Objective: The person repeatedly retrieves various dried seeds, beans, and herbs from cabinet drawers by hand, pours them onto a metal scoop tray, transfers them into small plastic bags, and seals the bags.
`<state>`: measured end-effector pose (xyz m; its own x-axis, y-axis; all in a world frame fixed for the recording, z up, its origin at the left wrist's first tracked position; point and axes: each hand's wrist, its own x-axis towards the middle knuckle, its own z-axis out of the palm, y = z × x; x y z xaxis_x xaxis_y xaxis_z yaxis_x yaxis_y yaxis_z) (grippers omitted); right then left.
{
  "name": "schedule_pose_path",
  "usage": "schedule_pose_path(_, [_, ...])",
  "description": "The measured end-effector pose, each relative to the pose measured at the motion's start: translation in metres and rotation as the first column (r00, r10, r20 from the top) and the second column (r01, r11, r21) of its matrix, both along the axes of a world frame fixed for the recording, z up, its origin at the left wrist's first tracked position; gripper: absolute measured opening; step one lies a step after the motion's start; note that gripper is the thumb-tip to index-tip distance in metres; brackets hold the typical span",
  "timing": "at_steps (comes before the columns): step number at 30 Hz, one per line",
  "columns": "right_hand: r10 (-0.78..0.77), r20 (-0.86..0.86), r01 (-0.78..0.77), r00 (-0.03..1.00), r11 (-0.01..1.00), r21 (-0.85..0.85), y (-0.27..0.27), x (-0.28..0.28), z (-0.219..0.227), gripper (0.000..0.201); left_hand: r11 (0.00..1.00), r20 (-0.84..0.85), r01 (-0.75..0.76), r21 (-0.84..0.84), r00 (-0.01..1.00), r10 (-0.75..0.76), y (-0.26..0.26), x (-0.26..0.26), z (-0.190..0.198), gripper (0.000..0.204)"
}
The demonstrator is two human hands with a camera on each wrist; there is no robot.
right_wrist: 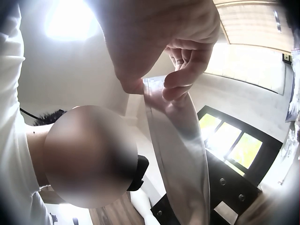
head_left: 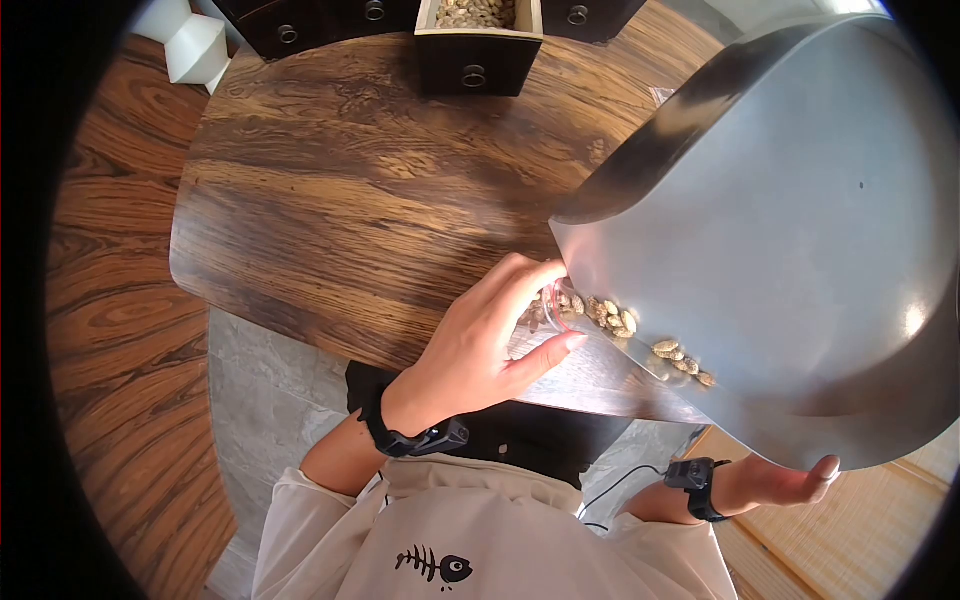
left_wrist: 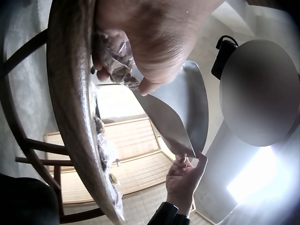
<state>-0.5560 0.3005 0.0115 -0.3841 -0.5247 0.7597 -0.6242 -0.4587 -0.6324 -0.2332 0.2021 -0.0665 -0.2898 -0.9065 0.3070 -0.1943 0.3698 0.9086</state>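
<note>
A large shiny metal scoop pan (head_left: 790,220) fills the right of the head view, tilted with its pointed lip toward the left. My right hand (head_left: 785,482) pinches its near rim between thumb and fingers, also plain in the right wrist view. Small brown ribbed pods (head_left: 612,318) lie on the metal near the lip, with several more lower down. My left hand (head_left: 490,335) holds the mouth of a clear plastic bag (left_wrist: 115,58) with a red edge against the lip. Some pods show inside the bag, partly hidden by the fingers.
Behind the wood-grain table (head_left: 330,190) stands a dark drawer cabinet (head_left: 320,25). One drawer (head_left: 475,75) is pulled out, with pale pieces inside. A white angular object (head_left: 197,50) is at the back left. The table's curved front edge runs below my left hand.
</note>
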Motion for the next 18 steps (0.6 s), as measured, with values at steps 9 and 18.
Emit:
schedule_pose_path(9, [-0.047, -0.078, 0.046, 0.996, 0.999, -0.015, -0.003, 0.004, -0.004, 0.055, 1.000, 0.016, 0.007, 0.008, 1.000, -0.007, -0.002, 0.003, -0.001, 0.055])
schedule_pose_path(18, [-0.098, -0.158, 0.094, 0.983, 0.995, -0.030, -0.004, 0.007, -0.003, 0.055, 1.000, -0.008, 0.012, 0.027, 1.000, -0.012, -0.001, 0.004, -0.001, 0.057])
